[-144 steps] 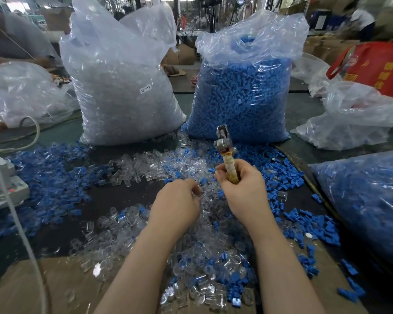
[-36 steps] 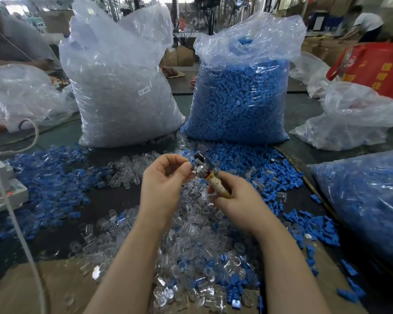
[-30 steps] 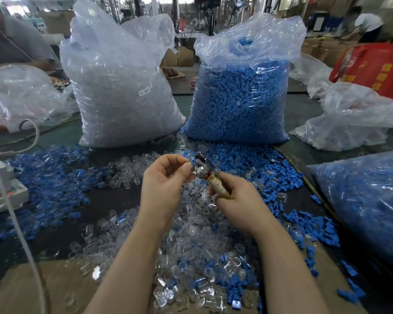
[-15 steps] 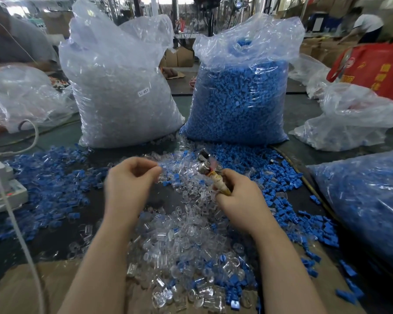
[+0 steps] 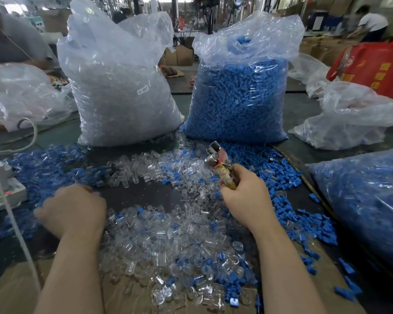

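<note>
**Near edge.** Cardboard sheet (image 5: 11,293) lies flat on the dark bench (image 5: 145,196); both forearms cross it. The pile of clear caps (image 5: 163,243) sits between the forearms, partly on the cardboard, w/ some blue pcs mixed in.

**L hand** (image 5: 73,211). Palm down, back of hand toward camera, motion-blurred. Located at L edge of the clear pile, fingertips among the loose blue caps (image 5: 43,164). Fingers bend downward and are hidden behind the hand, so whether it has hold of anything cannot be told.

**R hand** (image 5: 245,196). Fist wrapped tight round the tape-bound handle of the tool (image 5: 219,165). The tool tilts up and to the L. Its metal head w/ red part stands clear above the knuckles, over the mixed clear/blue scatter. Nothing visibly touches the head. A bare patch of bench lies between the two hands.

**Mid zone.** A further band of clear caps runs beyond the bare patch. More blue caps spread R of the R hand. At L edge is a white device (image 5: 5,191) w/ a small red light, and a white cable (image 5: 16,223) crosses in front of it. At R edge a large bag of blue parts (image 5: 368,205) lies on its side.

**Far zone.** Two full poly bags stand upright side by side: clear-parts bag (image 5: 123,91), label "SJ 017", on the L; blue-parts bag (image 5: 238,96) on the R, directly beyond the tool head. Slack clear bags lie to either side, L (image 5: 21,94) and R (image 5: 349,118). A red bag (image 5: 377,62) is behind the R one. In bkgd, a person (image 5: 370,23) bends over cartons.
</note>
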### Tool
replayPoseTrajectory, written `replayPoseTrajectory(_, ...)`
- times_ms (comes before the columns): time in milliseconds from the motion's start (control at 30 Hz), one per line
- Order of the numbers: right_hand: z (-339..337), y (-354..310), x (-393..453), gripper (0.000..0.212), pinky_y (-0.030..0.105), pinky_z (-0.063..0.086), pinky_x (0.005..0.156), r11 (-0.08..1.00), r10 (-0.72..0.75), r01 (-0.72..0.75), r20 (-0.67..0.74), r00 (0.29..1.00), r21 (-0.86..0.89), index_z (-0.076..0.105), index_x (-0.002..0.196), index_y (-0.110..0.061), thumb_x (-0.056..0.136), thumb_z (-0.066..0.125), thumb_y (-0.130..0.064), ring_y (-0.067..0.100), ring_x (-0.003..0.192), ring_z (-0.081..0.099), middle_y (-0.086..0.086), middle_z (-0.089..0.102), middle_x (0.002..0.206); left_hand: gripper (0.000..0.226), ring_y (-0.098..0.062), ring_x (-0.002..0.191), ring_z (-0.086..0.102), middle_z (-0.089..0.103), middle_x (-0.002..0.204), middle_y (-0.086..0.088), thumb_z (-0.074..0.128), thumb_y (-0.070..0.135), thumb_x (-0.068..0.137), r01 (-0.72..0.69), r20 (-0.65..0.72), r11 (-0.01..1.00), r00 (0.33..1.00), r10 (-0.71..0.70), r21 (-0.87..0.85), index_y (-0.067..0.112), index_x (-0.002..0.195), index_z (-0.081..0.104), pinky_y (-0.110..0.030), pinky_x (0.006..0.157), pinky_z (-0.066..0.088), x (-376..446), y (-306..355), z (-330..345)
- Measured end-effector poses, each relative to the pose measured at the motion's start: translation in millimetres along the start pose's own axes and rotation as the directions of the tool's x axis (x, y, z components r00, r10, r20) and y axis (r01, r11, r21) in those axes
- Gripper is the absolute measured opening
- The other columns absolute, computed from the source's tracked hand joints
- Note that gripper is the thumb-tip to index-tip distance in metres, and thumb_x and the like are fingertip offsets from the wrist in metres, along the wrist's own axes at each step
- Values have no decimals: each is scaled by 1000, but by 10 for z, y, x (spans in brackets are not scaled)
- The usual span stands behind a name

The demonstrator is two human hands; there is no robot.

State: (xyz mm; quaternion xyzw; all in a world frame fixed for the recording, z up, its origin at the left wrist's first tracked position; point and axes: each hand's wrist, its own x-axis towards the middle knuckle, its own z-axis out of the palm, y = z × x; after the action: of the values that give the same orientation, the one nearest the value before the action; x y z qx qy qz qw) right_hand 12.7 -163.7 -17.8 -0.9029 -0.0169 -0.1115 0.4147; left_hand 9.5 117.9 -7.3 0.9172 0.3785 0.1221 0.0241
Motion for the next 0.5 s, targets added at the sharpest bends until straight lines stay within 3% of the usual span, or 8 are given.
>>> replayPoseTrajectory(67, -4, 2, 0, 6, 28, 35, 51, 1000, 3, -3, -19, 1000, -7, 51, 79, -29, 75, 55, -29, 11, 61, 53, -11, 58, 68, 29, -38, 103, 58, 66, 111, -17, 65, 37, 90, -143, -46, 986, 989, 139, -87, 23, 115, 70, -41, 88, 40, -66, 126, -65)
replayPoseTrajectory(100, -6, 3, -2, 6, 28, 35, 51, 1000, 3, -3, -27, 1000, -6, 51, 79, -29, 74, 54, -29, 10, 61, 53, -11, 58, 67, 25, -35, 101, 60, 68, 109, -12, 66, 35, 90, -235, -55, 949, 972, 228, -208, 24, 112, 72, -41, 89, 42, -129, 210, -111)
replayPoseTrajectory(200, -14, 6, -2, 7, 29, 37, 52, 1000, 10, -10, -28, 1000, -17, 52, 81, -28, 75, 54, -29, 11, 62, 54, -11, 58, 68, 5, -10, 83, 65, 72, 91, 10, 72, 27, 87, -339, 83, 738, 879, 470, -583, 30, 91, 73, -29, 77, 52, -397, 473, -225)
replayPoseTrajectory(267, -21, 4, 1, 9, 29, 40, 55, 999, 15, -16, -29, 999, -36, 51, 84, -27, 77, 57, -27, 10, 64, 55, -12, 59, 70, 13, 1, 74, 62, 68, 80, 19, 75, 24, 85, -369, 182, 652, 766, 617, -662, 34, 78, 69, -20, 68, 49, -569, 613, -243)
replayPoseTrajectory(367, -32, 5, 0, 7, 27, 38, 54, 999, 12, -15, -58, 998, -46, 52, 82, -25, 77, 57, -27, 9, 65, 54, -10, 59, 69, 13, 3, 65, 62, 68, 71, 16, 79, 26, 80, -455, 211, 568, 622, 754, -686, 32, 73, 69, -12, 60, 48, -713, 746, -242)
replayPoseTrajectory(500, -41, -16, -13, 12, 30, 33, 53, 999, 22, -25, -77, 997, -31, 48, 74, -25, 66, 48, -35, 13, 64, 53, -7, 57, 67, 12, 7, 59, 60, 69, 67, 18, 82, 25, 75, -465, 289, 426, 338, 896, -776, 30, 70, 73, -7, 53, 43, -862, 838, -300)
